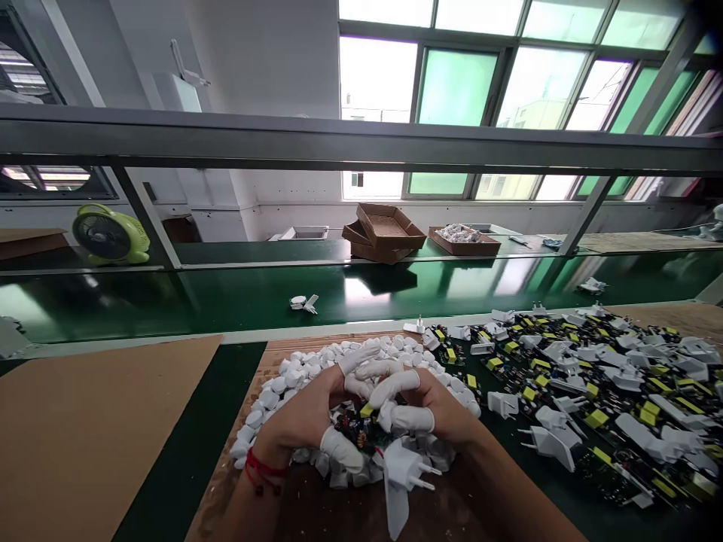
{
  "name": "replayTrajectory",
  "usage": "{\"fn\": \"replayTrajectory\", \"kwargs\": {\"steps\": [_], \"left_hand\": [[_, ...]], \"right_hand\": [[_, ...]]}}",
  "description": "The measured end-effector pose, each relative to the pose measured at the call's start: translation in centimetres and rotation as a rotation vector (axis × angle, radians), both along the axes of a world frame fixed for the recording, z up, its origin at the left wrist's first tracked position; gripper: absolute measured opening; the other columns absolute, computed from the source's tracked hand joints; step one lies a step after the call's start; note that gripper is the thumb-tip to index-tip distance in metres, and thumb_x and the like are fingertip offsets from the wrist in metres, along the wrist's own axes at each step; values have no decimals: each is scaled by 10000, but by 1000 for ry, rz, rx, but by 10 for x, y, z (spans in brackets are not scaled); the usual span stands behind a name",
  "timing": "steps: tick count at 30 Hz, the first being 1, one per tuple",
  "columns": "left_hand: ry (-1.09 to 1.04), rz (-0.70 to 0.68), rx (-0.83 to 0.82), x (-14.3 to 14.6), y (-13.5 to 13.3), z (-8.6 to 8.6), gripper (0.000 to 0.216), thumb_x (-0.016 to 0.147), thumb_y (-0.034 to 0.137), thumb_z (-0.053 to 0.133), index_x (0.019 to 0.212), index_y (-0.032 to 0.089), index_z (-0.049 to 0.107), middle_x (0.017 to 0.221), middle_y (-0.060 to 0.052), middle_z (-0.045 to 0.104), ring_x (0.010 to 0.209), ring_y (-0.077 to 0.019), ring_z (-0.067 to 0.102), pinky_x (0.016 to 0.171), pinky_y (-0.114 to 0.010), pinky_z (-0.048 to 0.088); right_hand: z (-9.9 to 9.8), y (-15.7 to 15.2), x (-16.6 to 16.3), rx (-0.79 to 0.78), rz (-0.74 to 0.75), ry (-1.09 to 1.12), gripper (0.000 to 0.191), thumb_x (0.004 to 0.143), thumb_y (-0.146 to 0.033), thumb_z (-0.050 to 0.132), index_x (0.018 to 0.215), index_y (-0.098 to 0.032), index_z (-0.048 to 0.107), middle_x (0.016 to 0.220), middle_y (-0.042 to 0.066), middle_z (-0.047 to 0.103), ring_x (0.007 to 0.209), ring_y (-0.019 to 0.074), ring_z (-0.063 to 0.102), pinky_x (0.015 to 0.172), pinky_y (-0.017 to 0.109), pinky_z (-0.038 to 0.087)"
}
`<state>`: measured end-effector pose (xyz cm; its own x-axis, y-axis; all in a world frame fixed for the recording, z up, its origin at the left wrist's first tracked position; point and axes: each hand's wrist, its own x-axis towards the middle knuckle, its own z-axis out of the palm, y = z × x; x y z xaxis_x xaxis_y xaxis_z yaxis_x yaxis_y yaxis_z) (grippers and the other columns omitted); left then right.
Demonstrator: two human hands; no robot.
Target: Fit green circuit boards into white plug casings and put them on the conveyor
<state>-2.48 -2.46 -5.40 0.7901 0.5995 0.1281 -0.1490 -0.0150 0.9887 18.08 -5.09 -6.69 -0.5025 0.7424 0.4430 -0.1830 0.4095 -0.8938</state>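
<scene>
Where the two hands meet over the brown mat (316, 516), a small circuit board (357, 430) is held between them. The left hand (302, 421) is curled round it from the left with a capped thumb pressed under its near edge, and the right hand (437, 414) is closed on it from the right, capped fingers (395, 385) folded over the top. The board's long axis appears to run from palm to palm, though most of it is hidden. Just below it, nearer the right hand, a white plug housing (402, 468) is seen, its two pins pointed rightward along its long axis. Whether it is gripped cannot be told. A heap of white caps (282, 380) lies behind the hands.
</scene>
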Motion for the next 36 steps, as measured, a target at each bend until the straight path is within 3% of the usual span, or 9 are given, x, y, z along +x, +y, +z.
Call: {"fn": "replayTrajectory", "kwargs": {"steps": [3,7,11,17,20,24,29,34,36], "left_hand": [[-37,-8,-2,3,-2,-1,1292,411,199,906,1489,262,197,1337,-166,558,1227,-381,505,990,-482,429],[-112,-9,-52,9,-5,0,1317,389,165,908,1490,266,192,1346,-169,550,1205,-383,523,971,-464,451],[-189,-5,-114,17,-8,2,1376,358,90,905,1497,257,151,1317,-185,570,1155,-368,563,940,-429,475],[-191,13,-164,24,-13,0,1434,347,58,897,1498,285,72,1257,-158,610,1061,-330,621,885,-403,501],[-168,33,-160,23,-13,-3,1425,352,86,900,1496,297,78,1233,-140,624,1058,-322,619,868,-399,505],[-203,48,-141,22,-10,-5,1398,333,148,914,1494,282,148,1211,-142,632,1055,-329,610,855,-386,507],[-190,69,-156,23,-9,-10,1421,324,205,932,1493,291,129,1169,-115,645,1009,-297,631,796,-322,509],[-247,127,-160,24,-10,-12,1423,328,404,929,1494,273,124,1084,-101,673,1003,-295,634,827,-329,502],[-267,105,-172,24,-11,-9,1428,338,427,923,1496,269,103,1060,-107,684,996,-308,638,850,-363,500]], "right_hand": [[-6,-2,-1,-23,39,73,373,795,-408,692,1156,-315,670,1211,70,643,1093,251,587,952,406,429],[-9,-5,-2,-36,57,150,191,824,-385,666,986,-332,752,1144,52,683,1056,251,611,921,405,450],[-7,-5,-3,10,14,161,196,806,-429,675,964,-346,758,1132,40,699,1195,275,526,989,448,406],[-7,-6,-7,-6,-39,196,143,703,-430,766,817,-346,776,941,34,758,1138,273,567,1003,487,406],[-7,-9,-9,-3,-10,213,108,731,-406,752,822,-353,774,887,16,762,1120,252,579,1038,472,378],[-6,-14,-13,-112,-18,214,272,766,-463,706,998,-327,748,1052,59,727,1047,258,627,934,440,478],[-9,-11,-17,29,-52,260,145,770,-423,716,884,-352,773,914,30,758,1128,264,585,993,444,441],[-6,-16,-17,-181,-120,165,462,810,-642,540,1023,-291,751,1129,80,703,1139,305,595,954,459,482],[-4,-18,-17,-227,-167,144,521,767,-673,570,1088,-293,724,1165,83,688,1145,318,594,959,469,479]]}}
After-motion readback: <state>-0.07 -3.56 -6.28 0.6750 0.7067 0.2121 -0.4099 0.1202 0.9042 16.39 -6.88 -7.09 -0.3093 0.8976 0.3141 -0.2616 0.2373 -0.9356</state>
